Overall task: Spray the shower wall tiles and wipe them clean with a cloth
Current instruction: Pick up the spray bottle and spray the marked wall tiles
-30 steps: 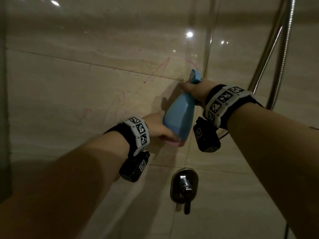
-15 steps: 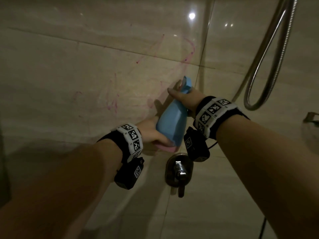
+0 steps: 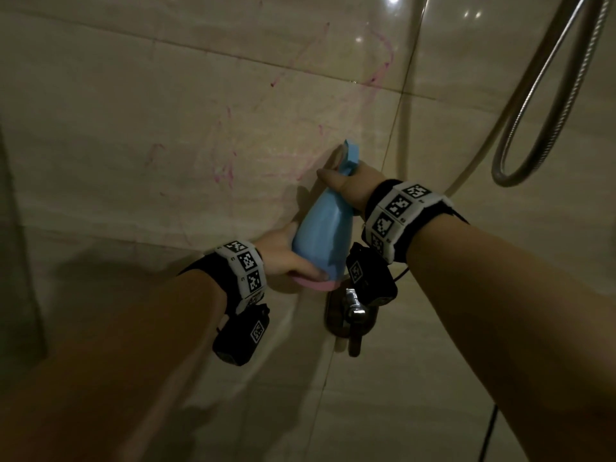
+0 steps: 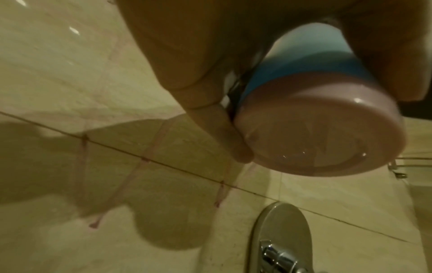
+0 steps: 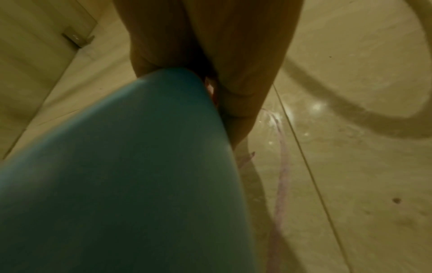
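A blue spray bottle [image 3: 321, 233] with a pink base [image 4: 327, 129] is held up close to the beige wall tiles [image 3: 133, 128], nozzle toward the wall. My right hand [image 3: 346, 185] grips its neck and spray head. My left hand [image 3: 286, 258] grips the bottom of the bottle [image 5: 121, 175], thumb and fingers around the pink base. Pink scribble marks [image 3: 226, 168] run across the tiles, with pink drips [image 4: 149, 158] below a grout line and wet streaks [image 5: 280, 147] by the nozzle. No cloth shows in any view.
A chrome mixer valve with lever [image 3: 353, 315] sits on the wall just under the bottle. A metal shower hose [image 3: 546, 135] loops at the right. A wall corner line [image 3: 396, 128] runs down behind the bottle. A metal rack edge [image 4: 397, 166] shows at right.
The view has shifted upward and left along the wall, so both hands and the bottle sit lower in frame; the hold on the bottle is unchanged.
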{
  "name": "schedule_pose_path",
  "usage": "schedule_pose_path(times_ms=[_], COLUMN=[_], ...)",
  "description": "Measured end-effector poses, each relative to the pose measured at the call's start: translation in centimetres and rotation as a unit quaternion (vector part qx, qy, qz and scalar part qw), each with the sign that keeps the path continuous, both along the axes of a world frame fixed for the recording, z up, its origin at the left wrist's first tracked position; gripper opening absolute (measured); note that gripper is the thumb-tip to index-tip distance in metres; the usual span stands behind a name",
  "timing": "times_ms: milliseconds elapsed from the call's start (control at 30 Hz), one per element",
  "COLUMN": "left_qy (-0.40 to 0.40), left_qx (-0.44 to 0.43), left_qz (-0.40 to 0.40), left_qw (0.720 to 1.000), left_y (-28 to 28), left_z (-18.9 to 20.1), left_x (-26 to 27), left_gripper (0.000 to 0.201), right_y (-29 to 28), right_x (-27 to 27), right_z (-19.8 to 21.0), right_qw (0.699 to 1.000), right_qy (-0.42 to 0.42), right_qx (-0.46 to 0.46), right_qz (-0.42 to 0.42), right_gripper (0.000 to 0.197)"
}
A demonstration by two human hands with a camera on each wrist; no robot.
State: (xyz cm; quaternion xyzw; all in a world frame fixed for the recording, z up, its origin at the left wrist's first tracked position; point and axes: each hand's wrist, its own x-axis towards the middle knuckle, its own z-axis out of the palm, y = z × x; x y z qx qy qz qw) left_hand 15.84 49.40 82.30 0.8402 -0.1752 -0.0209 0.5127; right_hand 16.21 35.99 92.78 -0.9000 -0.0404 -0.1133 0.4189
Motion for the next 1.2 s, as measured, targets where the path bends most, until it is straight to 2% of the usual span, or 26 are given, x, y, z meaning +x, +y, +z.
schedule_pose_path(times_ms=[67, 200, 433, 800, 1067, 1200], left_qy=[-0.002, -0.005, -0.014, 0.007, 0.001, 0.011], left_qx=[0.004, 0.015, 0.069, 0.048, 0.022, 0.002], left_qz=[-0.007, -0.012, -0.017, 0.015, 0.029, 0.043], left_qw=[1.000, 1.000, 0.997, 0.999, 0.999, 0.999], left_y=[0.0, 0.4, 4.0, 12.0, 14.5, 15.9], left_z=[-0.3, -1.4, -1.9, -1.3, -1.0, -1.9], left_x=[0.2, 0.9, 0.1, -1.6, -2.1, -2.1], left_gripper=[0.113, 0.118, 0.117, 0.116, 0.111, 0.113], right_y=[0.1, 0.8, 4.1, 12.4, 16.2, 17.7], right_x=[-0.1, -0.5, -1.1, -1.0, -0.5, -0.5], right_z=[0.2, -0.2, -1.2, -1.3, -0.4, -0.7], right_qw=[0.999, 0.997, 0.999, 0.999, 0.996, 0.995], right_qy=[0.006, 0.005, 0.034, 0.023, 0.003, 0.007], right_qx=[-0.038, -0.069, -0.021, -0.026, -0.092, -0.091], right_qz=[-0.015, -0.028, -0.005, 0.012, 0.016, 0.035], right_gripper=[0.061, 0.055, 0.067, 0.066, 0.053, 0.056])
